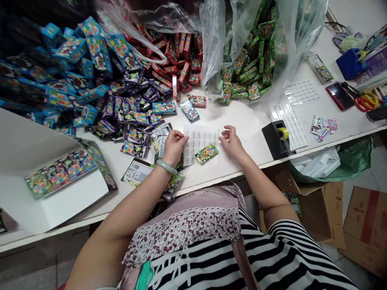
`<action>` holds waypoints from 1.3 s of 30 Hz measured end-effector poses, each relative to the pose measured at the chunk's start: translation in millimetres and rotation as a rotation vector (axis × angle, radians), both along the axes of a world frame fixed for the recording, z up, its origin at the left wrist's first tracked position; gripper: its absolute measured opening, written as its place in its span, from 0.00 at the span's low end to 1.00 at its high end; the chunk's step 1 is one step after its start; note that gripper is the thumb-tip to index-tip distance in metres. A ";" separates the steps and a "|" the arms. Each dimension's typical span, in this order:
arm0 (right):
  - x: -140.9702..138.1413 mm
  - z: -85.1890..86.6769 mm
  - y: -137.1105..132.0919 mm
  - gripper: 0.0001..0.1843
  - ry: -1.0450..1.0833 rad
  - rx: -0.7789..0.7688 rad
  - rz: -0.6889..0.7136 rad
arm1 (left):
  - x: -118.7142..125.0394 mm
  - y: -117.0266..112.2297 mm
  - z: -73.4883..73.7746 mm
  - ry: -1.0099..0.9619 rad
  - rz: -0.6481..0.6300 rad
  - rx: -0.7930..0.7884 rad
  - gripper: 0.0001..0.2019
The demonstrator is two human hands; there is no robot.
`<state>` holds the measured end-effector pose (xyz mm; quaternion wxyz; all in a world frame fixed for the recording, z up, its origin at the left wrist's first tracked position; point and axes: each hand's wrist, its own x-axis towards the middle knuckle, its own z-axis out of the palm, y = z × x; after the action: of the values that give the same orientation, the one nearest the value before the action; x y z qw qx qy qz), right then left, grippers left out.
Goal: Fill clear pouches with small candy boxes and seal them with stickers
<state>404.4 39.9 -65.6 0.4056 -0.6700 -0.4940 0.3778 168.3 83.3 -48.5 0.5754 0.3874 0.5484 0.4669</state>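
Note:
A white sheet of round stickers point(193, 135) printed with dark text lies in front of me. My left hand point(175, 147), a pale green bangle at its wrist, pinches the sheet's left edge between thumb and fingers. Over the lower right part of the sheet rests a small green candy packet point(207, 153), tilted. My right hand point(232, 143) is loosely curled at the sheet's right edge, its fingertips apart. I see nothing between them; a small sticker there could not be made out.
Heaps of blue boxes point(98, 52), purple packets point(133, 117), red boxes point(184, 52) and bagged green boxes point(248, 74) line the back. On the right stand a tape dispenser point(273, 139), a phone point(340, 96) and scissors point(367, 100). An open display box point(81, 197) occupies the left.

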 end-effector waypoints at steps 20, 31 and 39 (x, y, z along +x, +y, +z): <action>-16.1 -2.7 33.8 0.14 0.278 0.026 -0.003 | -4.6 1.9 -5.1 0.042 0.040 0.108 0.08; -7.9 5.9 25.1 0.28 0.303 -0.046 0.059 | 3.3 -1.2 -1.6 -0.071 -0.045 0.010 0.16; -2.8 9.4 14.3 0.37 0.169 0.015 -0.019 | 3.5 -3.9 -5.1 -0.013 -0.048 0.043 0.20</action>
<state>401.6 54.1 -56.2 0.4542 -0.6372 -0.4544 0.4255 171.8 79.4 -53.7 0.5815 0.4096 0.5252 0.4672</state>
